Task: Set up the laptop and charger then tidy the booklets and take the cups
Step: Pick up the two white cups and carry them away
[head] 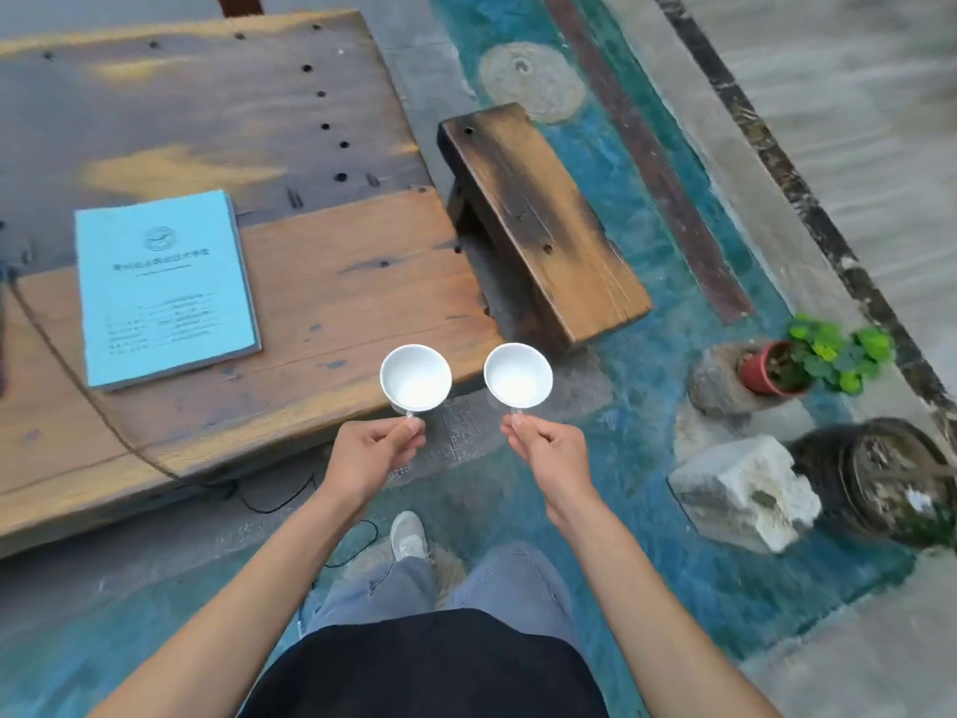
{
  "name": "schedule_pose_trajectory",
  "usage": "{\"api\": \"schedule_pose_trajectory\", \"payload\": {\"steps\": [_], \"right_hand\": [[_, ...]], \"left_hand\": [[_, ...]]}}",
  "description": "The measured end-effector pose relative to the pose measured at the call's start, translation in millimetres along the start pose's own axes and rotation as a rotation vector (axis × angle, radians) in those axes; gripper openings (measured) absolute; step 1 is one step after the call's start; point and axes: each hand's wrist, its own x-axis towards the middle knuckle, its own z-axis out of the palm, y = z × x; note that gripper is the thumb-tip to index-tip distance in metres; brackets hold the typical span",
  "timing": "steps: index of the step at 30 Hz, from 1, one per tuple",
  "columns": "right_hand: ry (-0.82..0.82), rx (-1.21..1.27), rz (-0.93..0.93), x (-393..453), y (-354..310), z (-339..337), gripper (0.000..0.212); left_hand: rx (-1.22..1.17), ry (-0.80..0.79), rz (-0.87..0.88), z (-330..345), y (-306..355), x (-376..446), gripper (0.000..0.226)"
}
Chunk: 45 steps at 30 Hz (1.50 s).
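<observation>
1. A person stood looking down at their own two hands, each carrying a small white round cup by its handle, both cups upright, level and apparently empty.
2. The left hand had its grip pinched on the handle of the left white cup, which hung over the near edge of the worn wooden plank desk.
3. The right hand had its grip pinched on the right white cup, held just past the desk, over the floor.
4. The matched, level hold probably kept the cups steady for carrying away.
5. A stack of pale blue booklets lay squared on the desk, well apart from the cups.
6. Nearby stood a low dark wooden stool, a red pot with a green plant, a pale rough stone and a thin black cable on the floor, all possible obstacles underfoot.
</observation>
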Motion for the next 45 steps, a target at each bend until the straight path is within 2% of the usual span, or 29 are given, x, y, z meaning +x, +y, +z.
{"api": "schedule_pose_trajectory", "payload": {"steps": [10, 16, 24, 27, 31, 36, 39, 45], "right_hand": [[-0.217, -0.100, 0.075, 120.6, -32.6, 41.7, 0.024], [-0.303, -0.208, 0.106, 154.2, -26.2, 51.1, 0.017], [-0.381, -0.221, 0.123, 155.0, -18.4, 49.4, 0.025], [-0.392, -0.232, 0.137, 152.3, -19.9, 49.1, 0.012], [-0.450, -0.300, 0.121, 151.2, -24.1, 45.3, 0.023], [-0.419, -0.263, 0.115, 151.0, -22.7, 41.1, 0.016], [-0.405, -0.248, 0.118, 150.9, -20.7, 40.7, 0.020], [-0.400, -0.236, 0.111, 152.9, -19.0, 41.6, 0.018]], "left_hand": [[-0.172, 0.231, -0.054, 20.7, 7.2, 75.4, 0.018], [-0.260, 0.360, -0.088, 31.0, 5.9, 94.4, 0.008], [-0.315, 0.374, -0.104, 40.7, -5.4, 89.1, 0.010], [-0.295, 0.380, -0.109, 40.9, -9.4, 84.0, 0.011], [-0.226, 0.392, -0.084, 38.1, -12.6, 80.9, 0.013], [-0.232, 0.400, -0.032, 37.4, -15.0, 81.2, 0.020], [-0.164, 0.382, 0.012, 36.5, -17.3, 82.7, 0.030], [-0.041, 0.394, 0.033, 37.0, -17.0, 88.0, 0.013]]}}
